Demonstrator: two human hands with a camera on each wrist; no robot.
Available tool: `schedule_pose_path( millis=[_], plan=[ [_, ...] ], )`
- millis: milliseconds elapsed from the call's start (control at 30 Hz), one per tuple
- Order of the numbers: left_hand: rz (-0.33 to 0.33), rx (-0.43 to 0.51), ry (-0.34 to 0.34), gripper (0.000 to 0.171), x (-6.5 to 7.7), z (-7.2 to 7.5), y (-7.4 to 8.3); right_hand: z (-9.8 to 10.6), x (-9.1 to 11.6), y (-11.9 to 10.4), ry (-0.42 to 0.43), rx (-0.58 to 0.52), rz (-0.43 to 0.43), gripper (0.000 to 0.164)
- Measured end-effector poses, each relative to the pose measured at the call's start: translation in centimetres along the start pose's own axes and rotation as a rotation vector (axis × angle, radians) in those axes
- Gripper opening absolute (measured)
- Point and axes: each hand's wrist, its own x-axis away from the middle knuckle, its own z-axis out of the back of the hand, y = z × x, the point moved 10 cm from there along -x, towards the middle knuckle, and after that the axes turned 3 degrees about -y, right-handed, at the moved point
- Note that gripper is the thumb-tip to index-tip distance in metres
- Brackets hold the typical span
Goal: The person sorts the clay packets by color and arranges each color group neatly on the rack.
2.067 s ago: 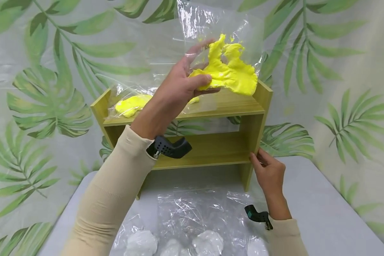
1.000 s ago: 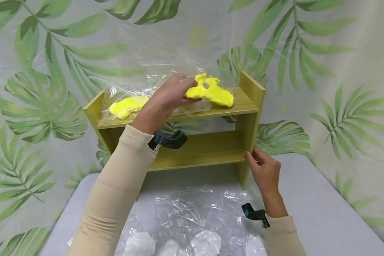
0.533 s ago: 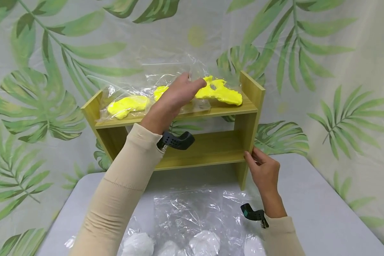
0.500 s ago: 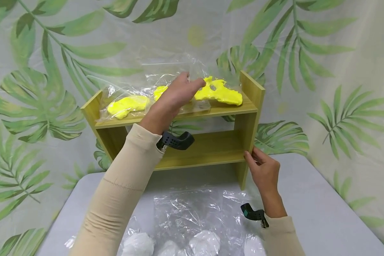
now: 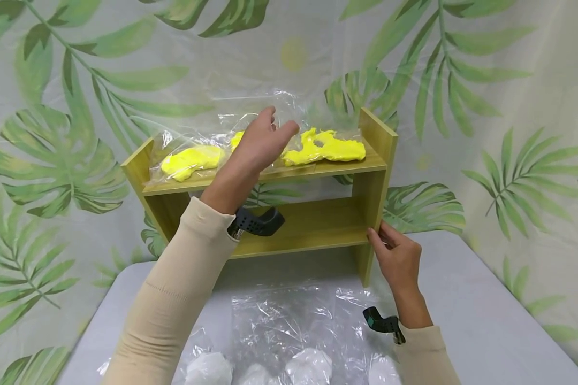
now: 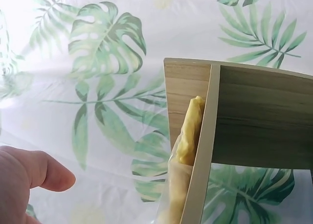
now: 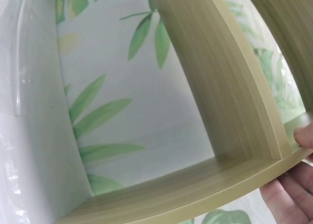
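Observation:
My left hand (image 5: 257, 143) hovers over the top board of a small wooden shelf (image 5: 318, 222), thumb and fingers apart, holding nothing. Just right of it, a clear bag with a flattened, torn-edged yellow lump, clay-like in look (image 5: 337, 149), lies on the top board. Another bagged yellow lump (image 5: 192, 160) rests at the board's left end. Between them a further yellow piece (image 5: 237, 139) is mostly hidden by my hand. In the left wrist view my thumb (image 6: 54, 175) stands away from the shelf. My right hand (image 5: 400, 259) pinches the shelf's right side panel (image 7: 195, 204).
Clear bags (image 5: 284, 315) with several white lumps (image 5: 310, 366) lie on the pale table (image 5: 481, 299) in front of the shelf. Behind everything hangs a leaf-patterned cloth (image 5: 428, 80). The shelf's raised end panels (image 5: 379, 133) bound the top board.
My left hand lowered the bagged yellow lump onto the top board's right part, then let go and drew slightly left. My right hand keeps its hold on the side panel.

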Motion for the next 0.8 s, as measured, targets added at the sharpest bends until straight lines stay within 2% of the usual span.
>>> schedule_pose_path(
  millis=[133,267,467,633,800],
  plan=[
    [-0.041,-0.022,0.030,0.071,1.5,1.2,-0.1,0.1,0.0,-0.1,0.001,-0.002,0.005,0.032],
    [-0.099,0.022,0.088,0.068,3.6,2.9,-0.4,0.2,0.0,-0.2,0.001,-0.015,0.011,0.032],
    [-0.179,0.078,0.128,0.064,6.6,4.7,-0.6,1.0,-0.2,-0.5,0.011,-0.006,0.012,0.032],
    [-0.245,0.101,0.140,0.060,9.0,5.4,-0.8,1.7,-0.3,-0.2,0.023,-0.014,0.008,0.031],
    [-0.339,0.118,0.121,0.053,11.6,4.9,-1.0,2.3,-0.2,0.0,0.025,-0.011,0.010,0.030]
  ],
)
